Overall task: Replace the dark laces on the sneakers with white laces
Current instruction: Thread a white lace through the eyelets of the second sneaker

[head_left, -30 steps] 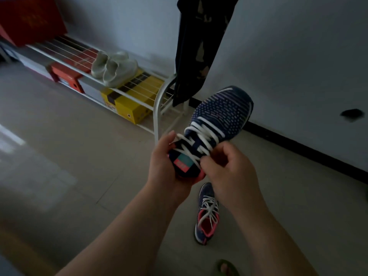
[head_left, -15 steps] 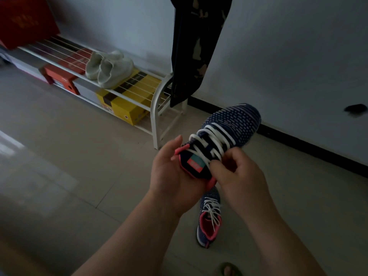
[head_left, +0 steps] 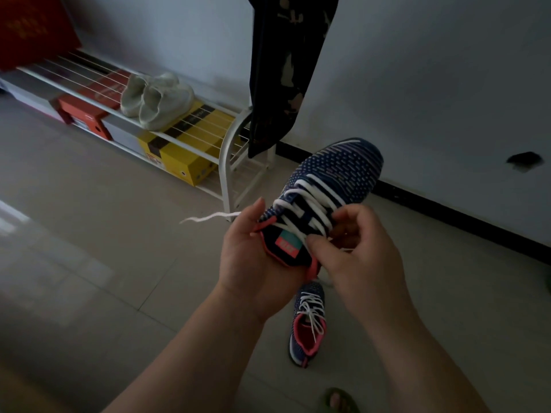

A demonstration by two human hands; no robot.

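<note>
I hold a navy knit sneaker (head_left: 337, 171) with pink trim in the air, toe pointing away from me. White laces (head_left: 310, 201) cross its front. My left hand (head_left: 253, 257) cups the heel from the left and below. My right hand (head_left: 357, 257) pinches the lace at the top eyelets beside the tongue. A loose white lace end (head_left: 208, 217) sticks out to the left past my left fingers. The second navy sneaker (head_left: 308, 326) lies on the floor below, laced in white.
A white metal shoe rack (head_left: 229, 162) stands at the wall with pale sneakers (head_left: 155, 99) on top and yellow (head_left: 182, 156) and red (head_left: 86, 114) shoe boxes beneath. Dark camouflage clothing (head_left: 286, 67) hangs above its end. A foot in a green sandal (head_left: 337, 400) shows at the bottom.
The held sneaker has dropped lower. A free lace end now trails out to the left of my left hand.
</note>
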